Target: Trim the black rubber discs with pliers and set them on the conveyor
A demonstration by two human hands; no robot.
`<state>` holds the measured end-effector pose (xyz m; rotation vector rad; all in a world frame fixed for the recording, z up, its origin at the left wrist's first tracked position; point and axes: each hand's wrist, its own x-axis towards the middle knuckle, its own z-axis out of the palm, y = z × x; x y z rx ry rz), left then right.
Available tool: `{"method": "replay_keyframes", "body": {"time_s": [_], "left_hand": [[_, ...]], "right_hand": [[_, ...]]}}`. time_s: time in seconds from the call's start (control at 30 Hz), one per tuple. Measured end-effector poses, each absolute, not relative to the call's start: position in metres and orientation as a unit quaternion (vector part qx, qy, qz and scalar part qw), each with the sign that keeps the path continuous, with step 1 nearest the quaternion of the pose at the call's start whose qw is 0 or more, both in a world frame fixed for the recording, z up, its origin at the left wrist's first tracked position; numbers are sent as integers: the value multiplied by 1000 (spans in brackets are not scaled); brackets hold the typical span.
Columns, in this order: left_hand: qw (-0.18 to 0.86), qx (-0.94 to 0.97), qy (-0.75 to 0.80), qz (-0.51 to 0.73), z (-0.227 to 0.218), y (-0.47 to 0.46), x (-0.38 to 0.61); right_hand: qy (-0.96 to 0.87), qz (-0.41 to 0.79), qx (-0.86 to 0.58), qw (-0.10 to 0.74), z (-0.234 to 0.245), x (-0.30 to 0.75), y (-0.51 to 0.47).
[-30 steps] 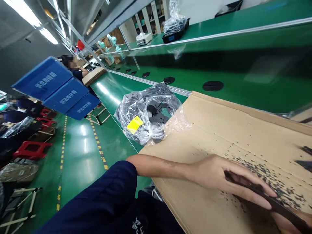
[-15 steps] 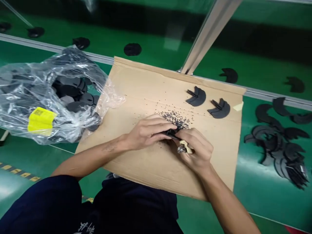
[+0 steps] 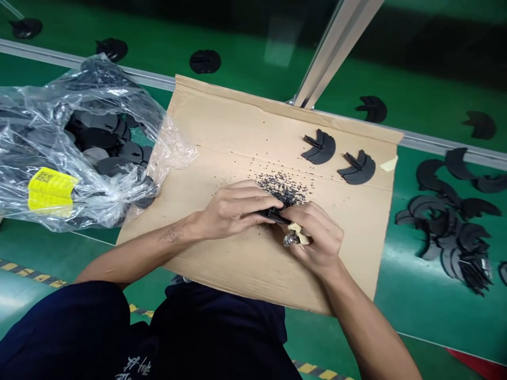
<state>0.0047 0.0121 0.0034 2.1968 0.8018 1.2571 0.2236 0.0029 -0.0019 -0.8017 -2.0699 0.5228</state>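
My left hand [image 3: 233, 208] is closed on a black plastic part [image 3: 273, 214], pinched between thumb and fingers above the cardboard sheet [image 3: 222, 264]. Close against the part's right end, my right hand [image 3: 319, 235] wraps around a small tool [image 3: 293, 237]. Cream tape and a shiny metal end show on this tool; its working end is hidden by my fingers. Just beyond both hands lies a scatter of tiny black scraps [image 3: 287, 190]. Two curved black parts with stems, a left one [image 3: 320, 148] and a right one [image 3: 359, 168], rest farther back on the cardboard.
To the left, a clear plastic bag [image 3: 47, 142] with a yellow label holds many round black parts [image 3: 99, 138]. A pile of curved black parts [image 3: 447, 221] lies on the green surface at right. A metal post [image 3: 328, 58] rises behind the cardboard, with more black parts [image 3: 205, 62] beyond the rail.
The view has shifted slightly, so the bag appears farther left and the cardboard a little higher. Both hands stay together on the black part, with barely any visible movement.
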Motion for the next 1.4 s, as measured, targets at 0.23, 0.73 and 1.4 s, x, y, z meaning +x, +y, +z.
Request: {"method": "replay_keyframes", "body": {"time_s": [0.23,0.73,1.4], "left_hand": [[217,804,327,448,6,8,7],[640,577,340,378,8,15,5],[548,649,314,423,2,11,10]], "right_hand": [[-813,226,-317,434,-2,221,2],[-773,309,-329,446,6,222,5],[-761,297,-359,452,13,222,5]]}}
